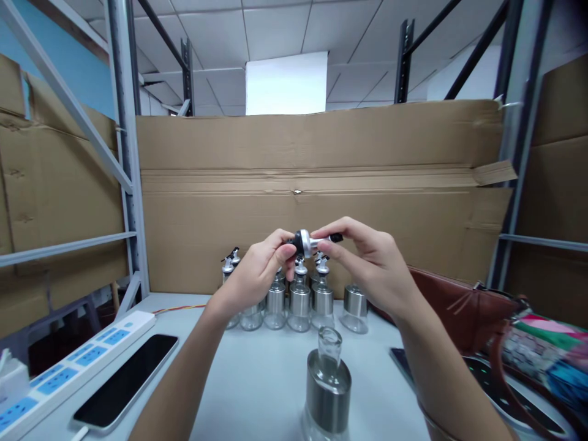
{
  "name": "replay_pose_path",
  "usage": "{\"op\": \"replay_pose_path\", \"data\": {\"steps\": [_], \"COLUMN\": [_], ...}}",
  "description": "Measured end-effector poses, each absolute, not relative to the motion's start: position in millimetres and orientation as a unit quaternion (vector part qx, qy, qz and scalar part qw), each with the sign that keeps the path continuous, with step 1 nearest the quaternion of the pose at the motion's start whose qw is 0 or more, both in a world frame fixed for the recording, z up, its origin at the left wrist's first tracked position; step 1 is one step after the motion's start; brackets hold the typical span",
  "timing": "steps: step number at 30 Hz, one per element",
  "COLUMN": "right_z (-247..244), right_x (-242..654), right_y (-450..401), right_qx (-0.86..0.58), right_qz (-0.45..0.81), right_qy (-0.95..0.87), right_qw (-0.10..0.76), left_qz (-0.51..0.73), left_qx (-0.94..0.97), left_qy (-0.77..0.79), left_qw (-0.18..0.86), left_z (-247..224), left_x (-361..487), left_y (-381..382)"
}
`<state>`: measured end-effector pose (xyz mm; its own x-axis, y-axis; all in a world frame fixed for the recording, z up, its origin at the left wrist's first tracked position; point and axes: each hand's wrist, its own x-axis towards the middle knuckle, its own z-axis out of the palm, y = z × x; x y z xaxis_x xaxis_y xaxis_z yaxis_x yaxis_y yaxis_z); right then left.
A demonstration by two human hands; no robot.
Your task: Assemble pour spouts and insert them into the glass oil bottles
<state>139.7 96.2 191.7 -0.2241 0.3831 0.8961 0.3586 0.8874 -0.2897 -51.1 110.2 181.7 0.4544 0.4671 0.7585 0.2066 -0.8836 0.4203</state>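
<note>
A black and silver pourer stopper is held level in the air between both hands. My left hand pinches its black end, while the fingers of my right hand close on the silver spout near its dark tip. Below them, nearer the camera, an uncapped glass bottle with a steel sleeve stands upright. Behind the hands are several similar bottles, some with pourers fitted; my left hand and forearm partly hide this group. One more sleeved bottle is at the right of the group, its top hidden by my right hand.
A white power strip and a black phone lie on the left of the table. On the right are a brown leather bag and a colourful cloth item. A cardboard wall rises behind, between metal shelf posts.
</note>
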Motion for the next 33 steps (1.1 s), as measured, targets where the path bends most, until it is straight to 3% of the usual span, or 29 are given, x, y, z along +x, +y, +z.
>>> {"op": "replay_pose_path", "data": {"steps": [11,20,33], "right_z": [198,202,202], "right_x": [139,155,145], "right_y": [92,87,79], "right_qx": [-0.218,-0.214,-0.243], "right_qz": [0.215,0.296,0.336], "right_qy": [-0.718,-0.733,-0.720], "right_qw": [0.625,0.574,0.557], "left_qz": [0.529,0.524,0.498], "left_qx": [0.815,0.826,0.826], "left_qy": [0.184,0.178,0.180], "left_qw": [-0.148,-0.109,-0.194], "left_z": [181,185,186], "left_x": [-36,-33,-43], "left_y": [110,105,98]}}
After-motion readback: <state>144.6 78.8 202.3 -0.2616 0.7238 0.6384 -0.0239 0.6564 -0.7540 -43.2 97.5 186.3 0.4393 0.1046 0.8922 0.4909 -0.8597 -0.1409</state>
